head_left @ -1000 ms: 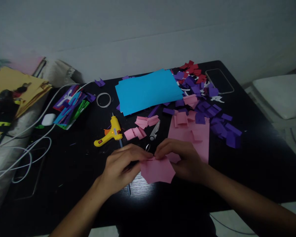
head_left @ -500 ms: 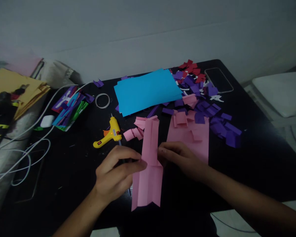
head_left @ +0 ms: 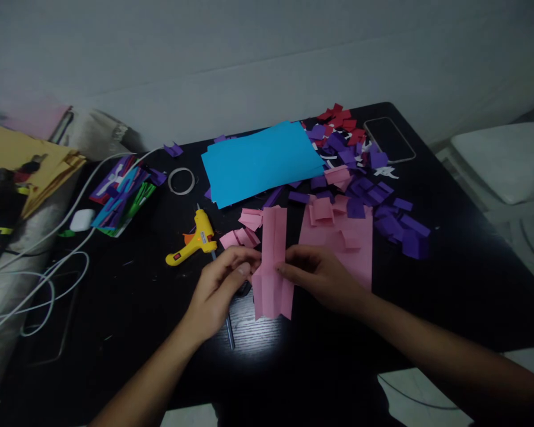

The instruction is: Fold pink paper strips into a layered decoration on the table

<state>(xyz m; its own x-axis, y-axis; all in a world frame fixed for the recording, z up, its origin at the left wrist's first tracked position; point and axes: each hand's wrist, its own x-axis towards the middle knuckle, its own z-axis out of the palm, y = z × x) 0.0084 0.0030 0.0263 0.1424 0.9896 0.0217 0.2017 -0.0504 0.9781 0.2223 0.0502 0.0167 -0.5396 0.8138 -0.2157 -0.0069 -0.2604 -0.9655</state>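
A creased strip of pink paper (head_left: 273, 296), with lengthwise folds and a wider lower part, is held up over the black table. My right hand (head_left: 323, 276) pinches its right side, thumb in front. At its left edge my left hand (head_left: 220, 290) has curled fingers gripping the paper, the fingertips partly behind it. Right of the strip, under my right hand, lies a pink sheet (head_left: 360, 255) with small folded pink pieces (head_left: 323, 210) on it. More folded pink pieces (head_left: 240, 238) lie just beyond my left hand.
A yellow glue gun (head_left: 196, 237) lies left of centre, near a tape roll (head_left: 181, 181). Blue sheets (head_left: 262, 163) are behind. Purple scraps (head_left: 394, 222) and red scraps (head_left: 338, 118) spread toward a phone (head_left: 389, 139). White cables (head_left: 53, 279) run along the left.
The pink strip has moved away from me, its lower end now higher in view. My right thumb has come onto its front, and my left fingers have slipped back toward its left edge.
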